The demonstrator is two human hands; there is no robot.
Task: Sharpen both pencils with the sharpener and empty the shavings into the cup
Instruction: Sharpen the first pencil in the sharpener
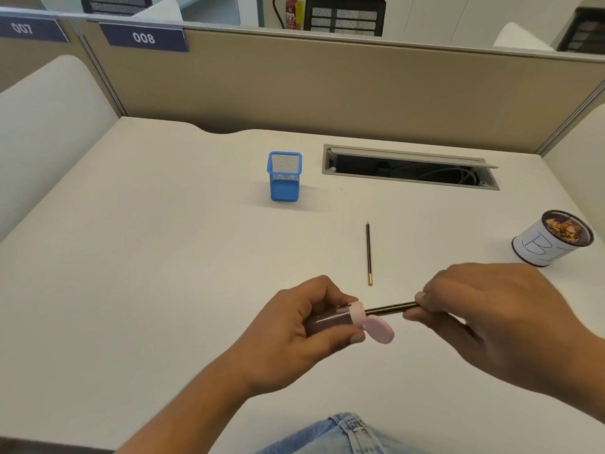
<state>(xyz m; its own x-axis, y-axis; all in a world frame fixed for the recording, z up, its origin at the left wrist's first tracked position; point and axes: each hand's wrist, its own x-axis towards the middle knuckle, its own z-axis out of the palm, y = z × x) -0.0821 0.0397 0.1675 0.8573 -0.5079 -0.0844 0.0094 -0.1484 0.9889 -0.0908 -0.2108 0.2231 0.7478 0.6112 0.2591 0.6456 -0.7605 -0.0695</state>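
Note:
My left hand [302, 326] grips a pink sharpener [347, 319] with a clear body and its round pink lid hanging open. A dark pencil [389, 308] is pushed tip-first into the sharpener, and my right hand [484, 309] pinches its other end. A second dark pencil [368, 253] with a gold end lies on the desk just beyond my hands, tip pointing away. At the right stands the cup [537, 249], white-wrapped with handwriting, holding brown shavings.
A blue mesh pen holder [284, 183] stands at the back middle of the white desk [163, 240]. Behind it to the right is an open cable slot [409, 168]. Beige partitions wall the desk. Denim-clad lap shows at the bottom edge.

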